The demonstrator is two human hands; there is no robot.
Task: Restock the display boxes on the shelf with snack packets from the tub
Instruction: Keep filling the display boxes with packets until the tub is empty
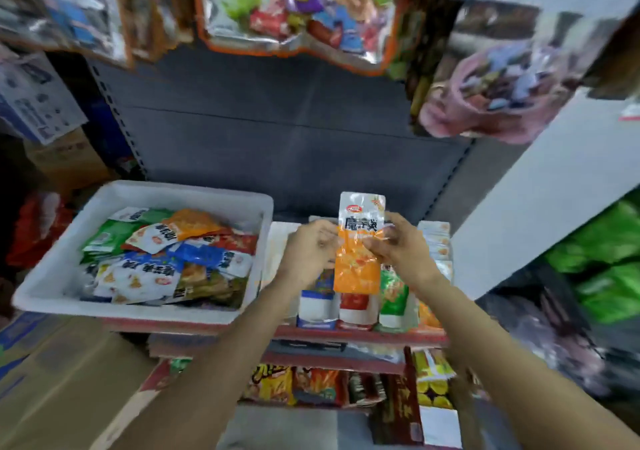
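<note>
An orange-and-white snack packet (358, 245) is held upright between both hands: it is pinched at its left edge by the curled fingers of the left hand (308, 250) and at its right edge by the right hand (398, 245), so each grip is closed on the packet. The packet is kept above the display boxes (356, 307) on the shelf (363, 332), just over the front rows of blue, red and green packets. To the left, touching the shelf edge, the white tub (145, 193) is seen, filled with mixed packets. One packet is held, one tub is counted, and about four rows of packets can be told in the boxes; the packets in the tub are too many and too blurred to be counted. It is judged that the thin foil could slip from the light pinch, or that the packet could be placed in a row of the wrong colour, because the rows stand close together.
</note>
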